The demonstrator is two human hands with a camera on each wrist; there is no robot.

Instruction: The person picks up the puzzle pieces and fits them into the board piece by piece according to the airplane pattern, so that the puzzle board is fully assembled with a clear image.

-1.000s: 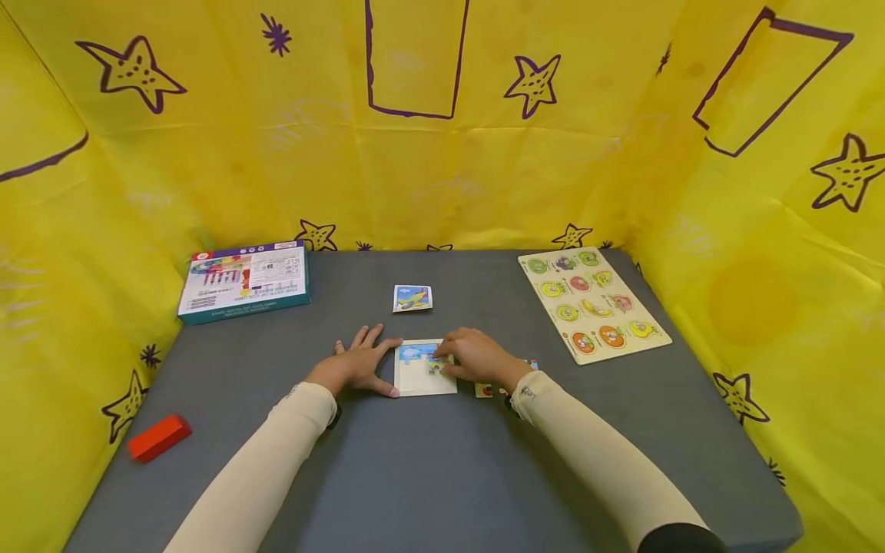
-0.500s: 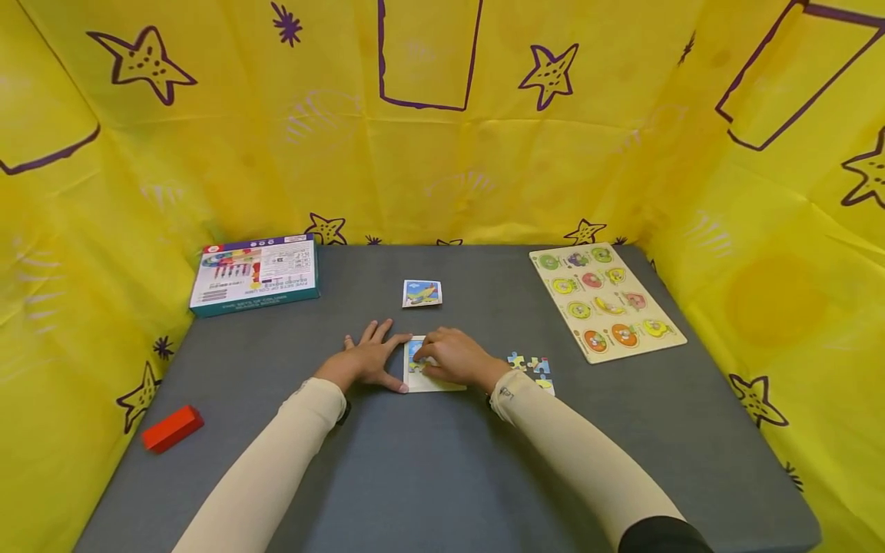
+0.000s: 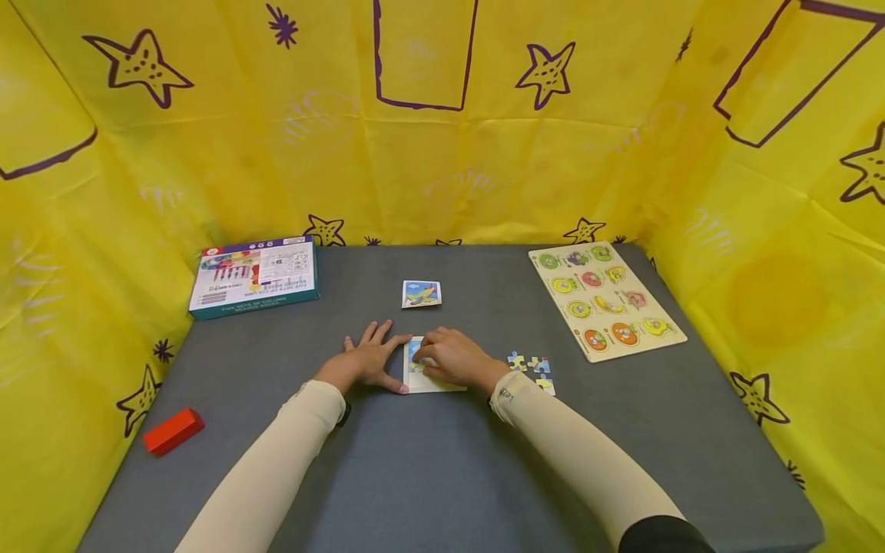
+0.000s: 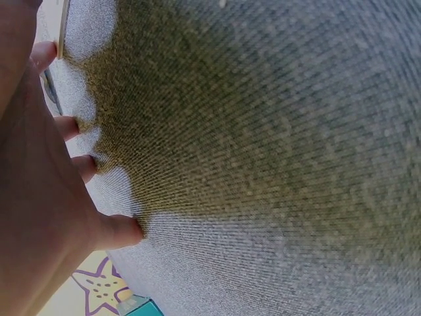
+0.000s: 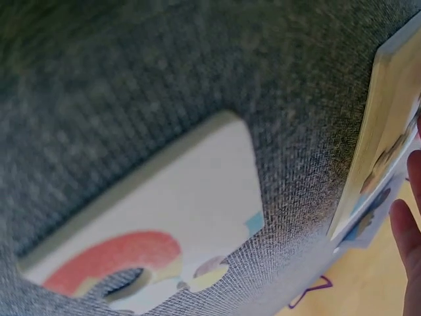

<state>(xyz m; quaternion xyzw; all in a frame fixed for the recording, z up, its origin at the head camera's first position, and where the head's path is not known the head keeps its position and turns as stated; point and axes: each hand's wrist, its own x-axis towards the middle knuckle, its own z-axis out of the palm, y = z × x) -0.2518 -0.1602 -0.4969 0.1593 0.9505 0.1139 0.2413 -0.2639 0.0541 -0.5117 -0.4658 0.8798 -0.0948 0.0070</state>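
Note:
My left hand (image 3: 364, 362) rests on the table with fingers spread, thumb and index finger touching the left edge of a small wooden puzzle tray (image 3: 442, 388). In the left wrist view, the left hand's fingertips (image 4: 125, 230) press on the grey cloth. My right hand (image 3: 452, 356) is over the tray, its thumb and fingers pinching a jigsaw piece (image 3: 415, 368) below the blue sky part at the left side. Much of the tray is hidden under this hand. Several loose jigsaw pieces (image 3: 542, 365) lie right of the tray; a white-and-red piece (image 5: 191, 191) shows close up in the right wrist view.
A small airplane picture card (image 3: 422, 293) lies beyond the tray. At the back left is a flat box (image 3: 256, 276), at the right a fruit peg board (image 3: 608, 303), and at the left a red block (image 3: 174, 432). Yellow cloth walls (image 3: 415, 177) surround the table.
My right hand has brought the jigsaw piece from the tray's right side to its left side, uncovering the loose pieces. The left hand stays at the tray's edge. The head view has shifted slightly.

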